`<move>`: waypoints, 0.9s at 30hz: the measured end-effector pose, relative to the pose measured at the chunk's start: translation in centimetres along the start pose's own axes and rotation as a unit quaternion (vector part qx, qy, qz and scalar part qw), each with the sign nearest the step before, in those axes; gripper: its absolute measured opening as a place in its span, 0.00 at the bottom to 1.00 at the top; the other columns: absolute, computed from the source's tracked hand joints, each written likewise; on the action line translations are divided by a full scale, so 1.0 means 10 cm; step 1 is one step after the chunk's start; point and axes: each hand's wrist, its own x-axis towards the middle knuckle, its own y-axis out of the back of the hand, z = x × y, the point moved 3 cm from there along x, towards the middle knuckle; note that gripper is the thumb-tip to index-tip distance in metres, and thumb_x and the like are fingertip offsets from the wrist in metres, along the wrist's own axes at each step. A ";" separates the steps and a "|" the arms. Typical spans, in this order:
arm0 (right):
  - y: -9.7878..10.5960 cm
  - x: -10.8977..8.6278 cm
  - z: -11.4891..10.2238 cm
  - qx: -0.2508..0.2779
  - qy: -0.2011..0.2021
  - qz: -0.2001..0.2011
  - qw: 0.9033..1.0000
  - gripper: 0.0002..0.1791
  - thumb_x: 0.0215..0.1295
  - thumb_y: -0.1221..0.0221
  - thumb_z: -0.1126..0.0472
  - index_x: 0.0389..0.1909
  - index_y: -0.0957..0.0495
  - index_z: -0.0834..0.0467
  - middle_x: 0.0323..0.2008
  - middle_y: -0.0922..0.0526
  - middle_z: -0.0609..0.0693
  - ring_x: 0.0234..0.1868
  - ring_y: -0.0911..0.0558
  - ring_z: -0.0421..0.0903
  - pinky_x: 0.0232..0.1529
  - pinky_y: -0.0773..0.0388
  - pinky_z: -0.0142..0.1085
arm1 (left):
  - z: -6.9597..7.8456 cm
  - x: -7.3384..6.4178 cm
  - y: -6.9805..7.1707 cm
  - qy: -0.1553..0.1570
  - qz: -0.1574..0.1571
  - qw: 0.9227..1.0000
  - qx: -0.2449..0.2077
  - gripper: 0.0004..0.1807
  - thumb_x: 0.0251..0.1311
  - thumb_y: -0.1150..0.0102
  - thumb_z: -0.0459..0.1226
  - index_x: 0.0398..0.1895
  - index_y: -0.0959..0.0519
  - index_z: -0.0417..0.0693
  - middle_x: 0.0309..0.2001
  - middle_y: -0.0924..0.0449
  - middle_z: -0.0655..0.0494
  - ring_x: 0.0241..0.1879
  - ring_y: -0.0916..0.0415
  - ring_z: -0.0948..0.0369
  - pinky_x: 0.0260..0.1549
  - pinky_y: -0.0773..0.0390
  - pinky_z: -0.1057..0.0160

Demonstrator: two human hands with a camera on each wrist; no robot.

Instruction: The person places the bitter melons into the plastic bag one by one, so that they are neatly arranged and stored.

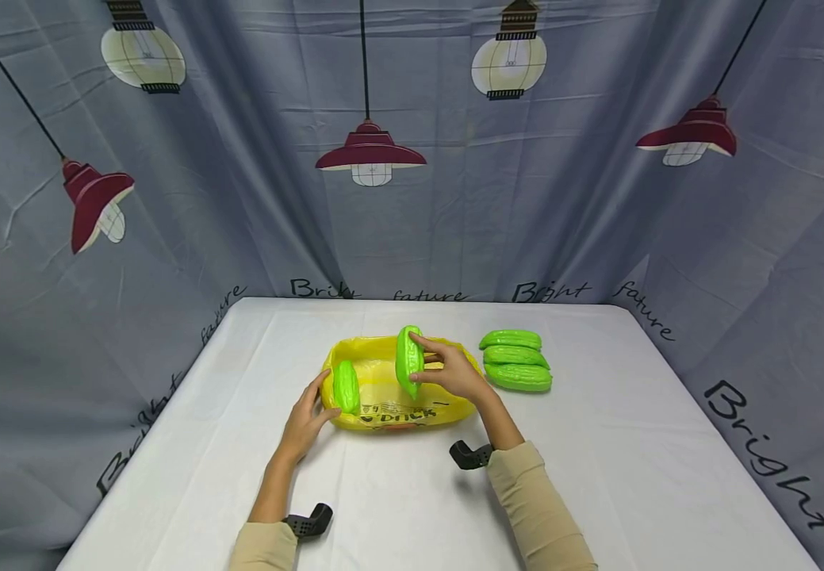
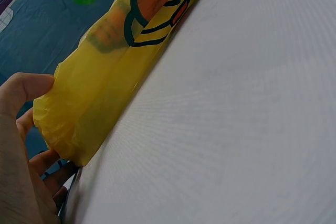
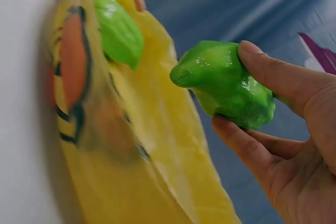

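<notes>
A yellow plastic bag (image 1: 376,388) with dark print lies spread wide on the table, its mouth upward. My left hand (image 1: 304,424) holds the bag's left end, thumb toward the front and fingers along the rim. Inside at that end leans a green bitter melon (image 1: 346,387), its lower part tucked in the bag. Over the bag's right half, my right hand (image 1: 457,371) pinches a second bitter melon (image 1: 408,361) between thumb and fingers. The right wrist view shows this glossy, lumpy melon (image 3: 226,82) held apart from the bag wall.
Three more bitter melons (image 1: 516,377) lie stacked in a row right of the bag, on the white-covered table (image 1: 397,492). A grey printed curtain (image 1: 412,222) surrounds the table's back and sides. Each wrist wears a black camera mount (image 1: 470,455).
</notes>
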 end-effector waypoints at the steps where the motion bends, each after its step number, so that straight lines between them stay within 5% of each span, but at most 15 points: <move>1: -0.04 0.03 0.01 -0.002 -0.002 -0.001 1.000 0.42 0.51 0.33 0.58 0.68 0.41 0.51 0.64 0.36 0.57 0.54 0.27 0.58 0.47 0.23 0.40 | 0.00 0.00 0.00 0.001 0.000 1.000 -0.001 0.38 0.56 0.44 0.42 0.70 0.45 0.58 0.69 0.48 0.45 0.66 0.48 0.47 0.63 0.49 0.44; 14: -0.49 0.23 0.08 -0.015 0.004 -0.039 0.999 0.42 0.52 0.33 0.57 0.68 0.40 0.52 0.65 0.37 0.54 0.52 0.25 0.54 0.45 0.23 0.36 | 0.03 0.00 0.00 -0.004 0.004 1.000 -0.005 0.38 0.56 0.43 0.42 0.71 0.46 0.57 0.69 0.47 0.44 0.66 0.48 0.46 0.63 0.49 0.44; 27: -0.70 0.36 0.17 -0.020 -0.036 -0.083 0.996 0.40 0.53 0.34 0.56 0.68 0.40 0.52 0.65 0.37 0.52 0.54 0.26 0.55 0.46 0.23 0.36 | 0.04 -0.01 0.01 -0.004 -0.001 1.000 -0.014 0.38 0.56 0.43 0.42 0.70 0.46 0.56 0.69 0.47 0.43 0.66 0.47 0.46 0.63 0.48 0.46</move>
